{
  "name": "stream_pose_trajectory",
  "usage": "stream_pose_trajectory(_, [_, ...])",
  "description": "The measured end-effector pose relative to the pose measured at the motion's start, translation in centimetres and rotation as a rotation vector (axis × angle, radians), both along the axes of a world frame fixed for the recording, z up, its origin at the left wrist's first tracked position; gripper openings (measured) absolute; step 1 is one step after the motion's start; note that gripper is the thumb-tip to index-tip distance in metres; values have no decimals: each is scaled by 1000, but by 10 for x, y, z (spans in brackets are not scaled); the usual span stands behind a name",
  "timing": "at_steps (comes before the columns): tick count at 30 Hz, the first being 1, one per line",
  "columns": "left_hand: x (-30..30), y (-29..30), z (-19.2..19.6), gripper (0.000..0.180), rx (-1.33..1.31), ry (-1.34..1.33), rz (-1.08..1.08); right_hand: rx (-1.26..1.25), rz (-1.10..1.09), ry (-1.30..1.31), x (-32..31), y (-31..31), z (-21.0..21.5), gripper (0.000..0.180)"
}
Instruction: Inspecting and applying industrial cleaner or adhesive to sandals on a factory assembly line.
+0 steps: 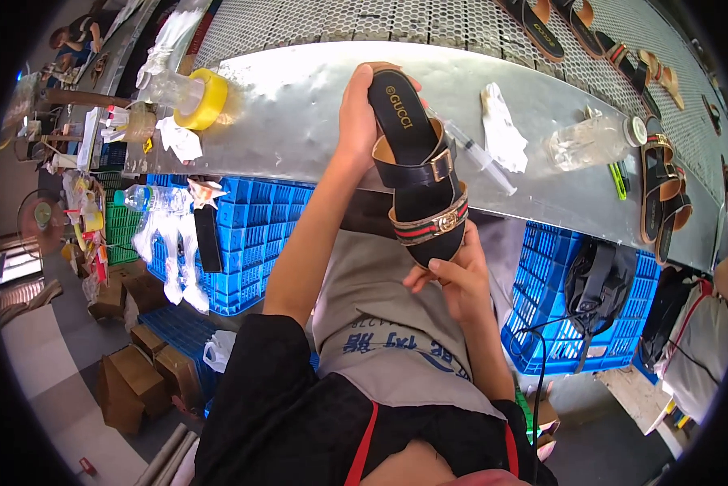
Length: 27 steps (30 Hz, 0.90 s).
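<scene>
A black slide sandal (416, 182) is held up at the near edge of the metal bench, its footbed facing me and its heel end pointing away. It has a black buckled strap and a second strap with green and red stripes and a gold ornament. My left hand (360, 113) is closed round the heel end, its fingers partly hidden behind the sole. At the toe end, my right hand (459, 279) grips the edge, thumb near the tip and other fingers curled. Just beyond the sandal lies a clear syringe (481, 159) on the bench.
On the metal bench (299, 89) lie a yellow tape roll (203, 99), white crumpled cloth (503, 130) and a clear bottle (595, 143). More sandals (659, 190) sit at the right and on the perforated conveyor (429, 24). Blue crates (258, 243) stand below the bench.
</scene>
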<state>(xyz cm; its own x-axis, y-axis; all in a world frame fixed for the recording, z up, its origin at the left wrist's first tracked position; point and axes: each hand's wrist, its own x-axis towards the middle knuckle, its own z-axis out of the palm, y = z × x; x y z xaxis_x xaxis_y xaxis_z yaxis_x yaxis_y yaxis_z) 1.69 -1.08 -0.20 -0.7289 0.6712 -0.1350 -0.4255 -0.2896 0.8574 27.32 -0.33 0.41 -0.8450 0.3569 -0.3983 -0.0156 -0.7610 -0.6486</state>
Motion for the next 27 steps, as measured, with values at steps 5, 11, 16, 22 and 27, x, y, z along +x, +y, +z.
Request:
stream_pose_trajectory(5, [2,-2,5,54,33,33,4,-19,15,35,-2,1,10,71])
stream_pose_trajectory(11, [1,-3,0,57,73,1,9,-89,67,112,-2,2,3,75])
stream_pose_trajectory(16, [-7,5,-12,52,64,115,4,-185,45,148,-7,5,7,76])
stream_pose_trajectory(22, [-4,-5,-3,49,-40,240,97,-351,-1,119,-11,-1,-1,59])
stream_pose_trajectory(27, [5,-1,-13,46,-27,232,62,-349,-44,137,-7,-7,-4,58])
